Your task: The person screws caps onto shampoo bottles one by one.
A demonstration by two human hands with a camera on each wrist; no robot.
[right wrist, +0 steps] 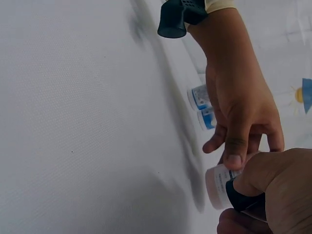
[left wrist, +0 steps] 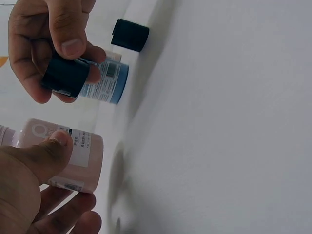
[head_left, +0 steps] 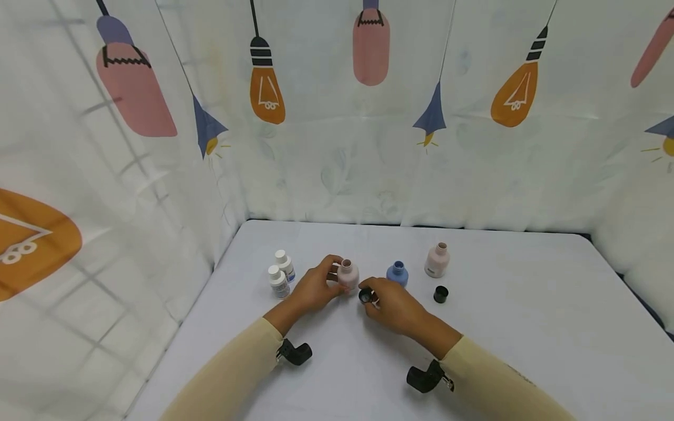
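Observation:
My left hand [head_left: 314, 287] grips an uncapped pale pink bottle [head_left: 348, 279] by its side, thumb across the label in the left wrist view. Just right of it, my right hand [head_left: 394, 307] pinches a black cap [left wrist: 63, 77] between thumb and fingers. The cap is beside the bottle, apart from its neck. Behind the right hand stands an open blue bottle [head_left: 397, 273], partly hidden by that hand. Whether the held bottle touches the table cannot be told.
Another open pink bottle [head_left: 437, 261] stands farther back on the right. A second black cap [head_left: 441, 294] lies in front of it. Two white-capped bottles, one behind [head_left: 285, 265] and one in front [head_left: 278, 283], stand left of my left hand on the white table [head_left: 526, 316].

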